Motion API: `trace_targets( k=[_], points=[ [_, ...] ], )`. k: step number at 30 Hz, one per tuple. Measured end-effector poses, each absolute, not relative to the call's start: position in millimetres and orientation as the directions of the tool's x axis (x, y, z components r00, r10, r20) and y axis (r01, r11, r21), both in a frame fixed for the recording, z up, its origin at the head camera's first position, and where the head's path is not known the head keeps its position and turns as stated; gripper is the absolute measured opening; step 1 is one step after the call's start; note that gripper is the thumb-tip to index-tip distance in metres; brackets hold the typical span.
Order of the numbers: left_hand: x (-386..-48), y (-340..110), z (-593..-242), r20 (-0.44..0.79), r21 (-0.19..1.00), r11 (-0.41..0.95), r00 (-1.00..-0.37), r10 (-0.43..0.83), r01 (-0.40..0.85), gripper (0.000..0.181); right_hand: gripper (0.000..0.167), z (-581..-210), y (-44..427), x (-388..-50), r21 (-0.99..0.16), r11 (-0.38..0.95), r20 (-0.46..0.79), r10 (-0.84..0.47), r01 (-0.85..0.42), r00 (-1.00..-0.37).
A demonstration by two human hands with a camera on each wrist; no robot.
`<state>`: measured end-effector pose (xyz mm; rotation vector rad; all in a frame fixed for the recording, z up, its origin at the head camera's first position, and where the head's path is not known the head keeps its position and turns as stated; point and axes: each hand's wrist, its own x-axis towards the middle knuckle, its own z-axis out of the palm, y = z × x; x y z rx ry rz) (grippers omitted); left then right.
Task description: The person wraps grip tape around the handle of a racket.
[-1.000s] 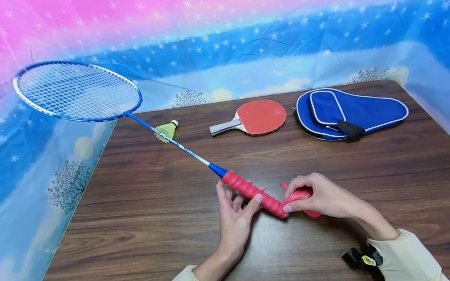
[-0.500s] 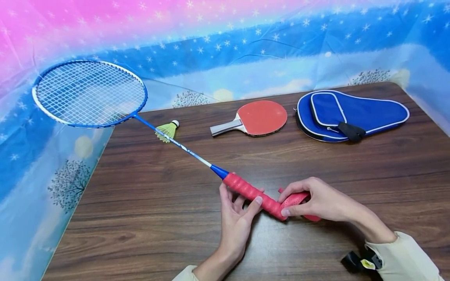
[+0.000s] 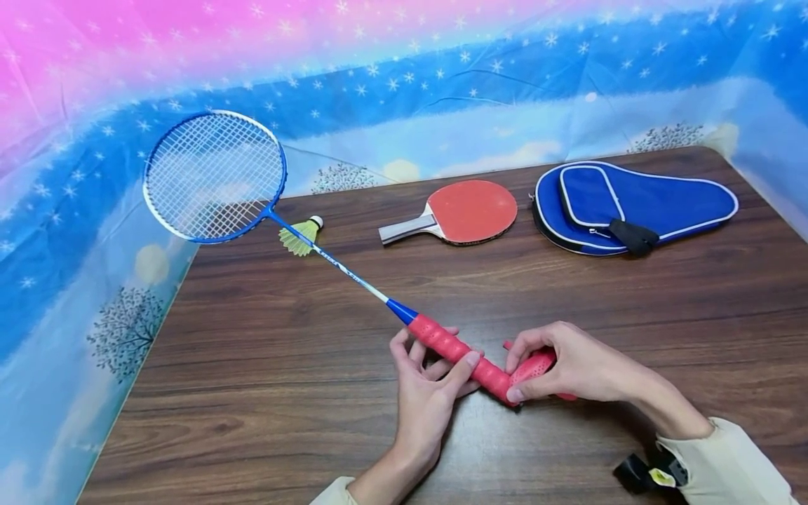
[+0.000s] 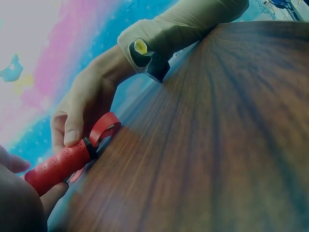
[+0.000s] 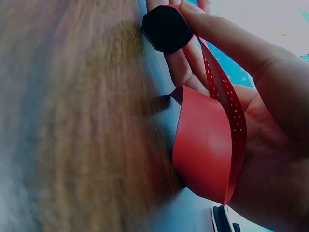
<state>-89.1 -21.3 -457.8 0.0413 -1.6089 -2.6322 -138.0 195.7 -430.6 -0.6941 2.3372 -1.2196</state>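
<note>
A blue and white badminton racket (image 3: 353, 275) slants up to the left above the table, its handle wrapped in red perforated grip tape (image 3: 442, 341). My left hand (image 3: 421, 400) holds the wrapped handle, thumb on top and fingers underneath. At the butt end, my right hand (image 3: 577, 365) pinches the tape between thumb and fingers. The tape's loose tail (image 5: 203, 145) hangs in a loop beneath the right palm in the right wrist view. There, the handle's black end cap (image 5: 166, 29) faces the camera. Part of the tail is hidden behind the right hand in the head view.
Behind the racket shaft lies a yellow shuttlecock (image 3: 299, 237). A red table tennis bat (image 3: 473, 210) rests farther back, beside a blue zipped bat case (image 3: 669, 207). Patterned cloth (image 3: 353, 77) hangs around the back and left of the wooden table (image 3: 252, 393).
The racket head has swung rightward, and its strings have turned to face the head camera more. The butt end has shifted slightly toward me, with both hands keeping hold.
</note>
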Motion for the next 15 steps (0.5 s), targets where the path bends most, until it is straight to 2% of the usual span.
trace_targets(
  k=[15],
  points=[
    [-89.5,-20.2,-459.8,-0.024,0.899,-0.437,-0.997,-0.072,0.010,0.064,0.033,-431.3,193.5,-135.7,-0.825,0.497,-0.095,-0.591,-0.269,-0.801]
  ],
)
